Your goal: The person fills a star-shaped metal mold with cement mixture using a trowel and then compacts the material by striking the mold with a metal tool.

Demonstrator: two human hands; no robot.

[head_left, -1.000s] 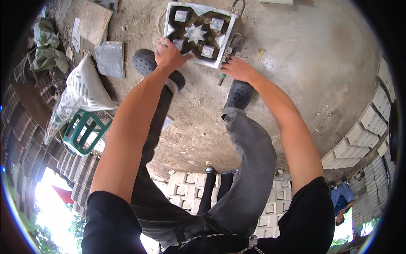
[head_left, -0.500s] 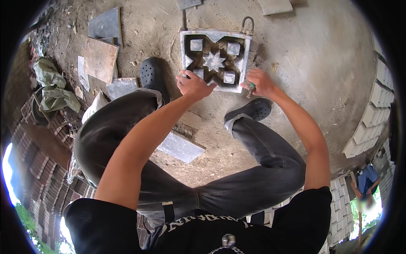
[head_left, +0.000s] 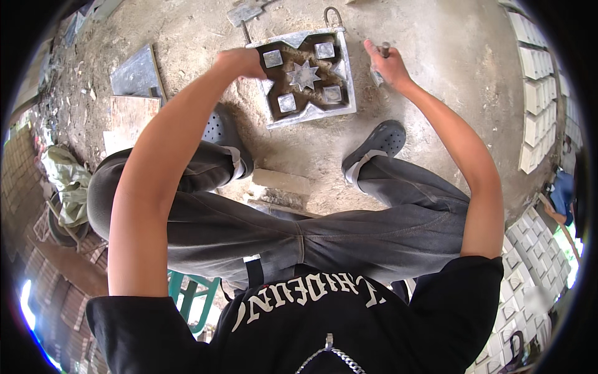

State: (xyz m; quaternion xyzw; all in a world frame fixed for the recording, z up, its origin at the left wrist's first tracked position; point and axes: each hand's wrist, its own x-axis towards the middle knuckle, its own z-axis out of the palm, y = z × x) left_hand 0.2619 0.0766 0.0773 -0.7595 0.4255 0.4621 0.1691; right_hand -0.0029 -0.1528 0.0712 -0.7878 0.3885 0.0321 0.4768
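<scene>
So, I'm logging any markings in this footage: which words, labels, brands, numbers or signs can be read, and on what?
Black shirt: white lettering curves across the chest, partly lost in folds; I won't copy printed words.
Metal mould: star and block shapes, no lettering I can make out.
Pale blocks at right: too small to tell whether they carry marks.
I can make out no other text.

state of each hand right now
Left hand: at the left edge of the mould; grip cannot be told.
Right hand: closed around a hand tool.
</scene>
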